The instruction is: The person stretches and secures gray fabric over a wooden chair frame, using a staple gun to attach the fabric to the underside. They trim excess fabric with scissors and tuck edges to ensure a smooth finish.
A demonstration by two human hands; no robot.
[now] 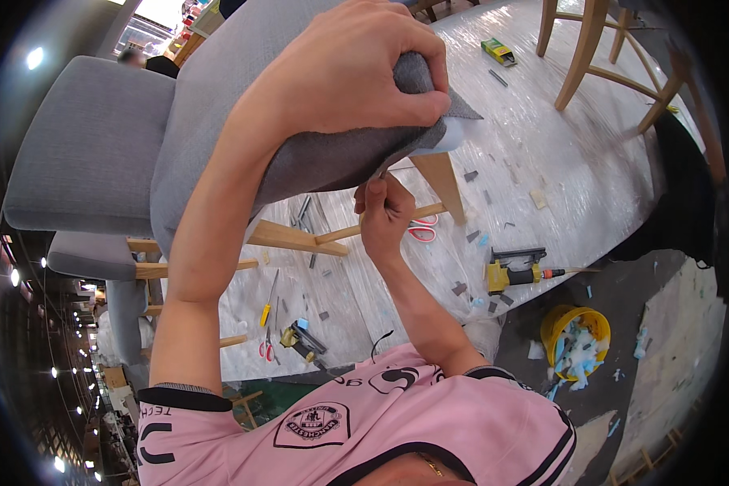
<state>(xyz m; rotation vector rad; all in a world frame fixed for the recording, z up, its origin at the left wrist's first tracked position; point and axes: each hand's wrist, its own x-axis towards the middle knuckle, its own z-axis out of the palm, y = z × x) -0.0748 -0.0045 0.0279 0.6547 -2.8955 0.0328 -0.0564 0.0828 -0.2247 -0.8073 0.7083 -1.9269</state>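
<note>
A grey upholstered chair seat [211, 89] with light wooden legs [439, 185] fills the upper middle. Loose grey fabric [332, 158] hangs at its near right corner, where white padding [447, 136] shows beneath the edge. My left hand [352, 73] reaches over the top, its thumb and fingers closed on the fabric at that corner. Below, my right hand [386, 212] is closed with the thumb up, pinching the fabric's lower edge. Red-handled scissors [423, 230] lie just beyond the right hand on the plastic-covered surface.
A yellow-and-black staple gun [514, 274] lies to the right, another staple gun [303, 340] nearer left. Beside that one are more scissors [267, 348] and a yellow-handled tool [266, 314]. A yellow bucket [549, 332] holds foam scraps. Wooden chair legs [583, 65] stand far right.
</note>
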